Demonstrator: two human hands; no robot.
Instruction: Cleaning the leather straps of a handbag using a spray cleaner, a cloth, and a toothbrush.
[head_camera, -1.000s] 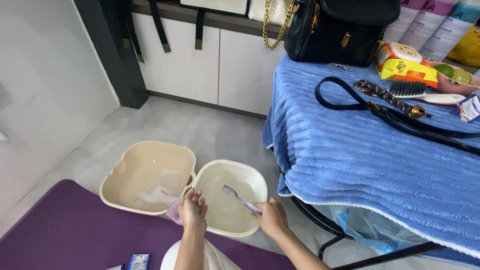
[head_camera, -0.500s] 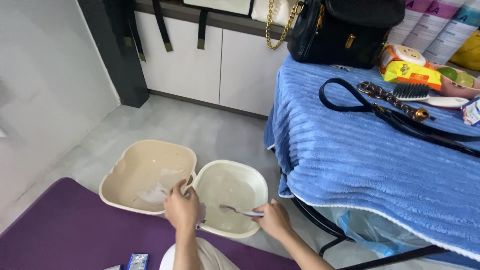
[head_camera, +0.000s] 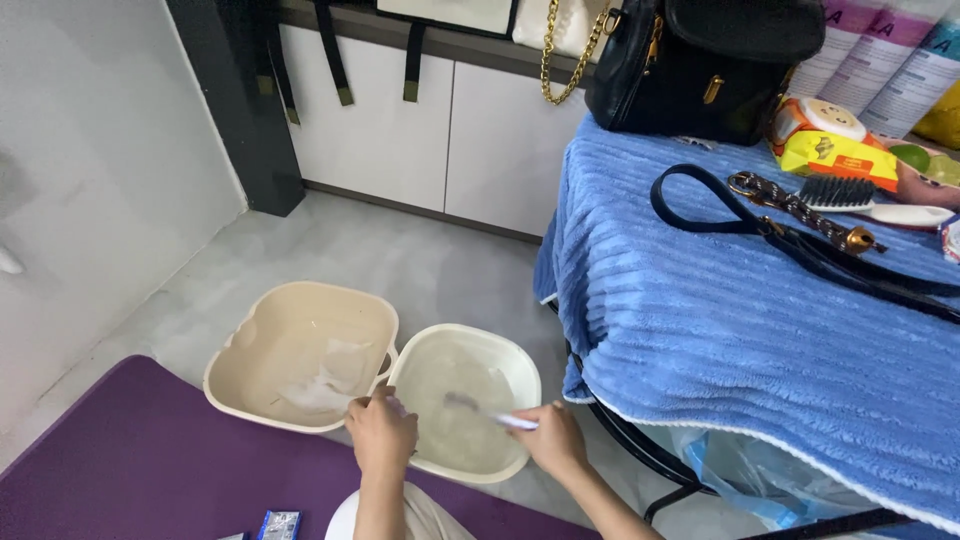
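Two hands at the right basin (head_camera: 523, 365): right hand (head_camera: 553, 442) fingers pinch a toothbrush (head_camera: 480, 412), left hand (head_camera: 381, 432) fingers curled on its rim

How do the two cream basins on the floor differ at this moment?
The left basin holds what looks like a pale cloth lying on its bottom, and no water is plain in it; the right basin holds clear water. The right hand dips a spoon into the right basin, while the left hand rests between the two rims. Both are cream, rounded-square and touching.
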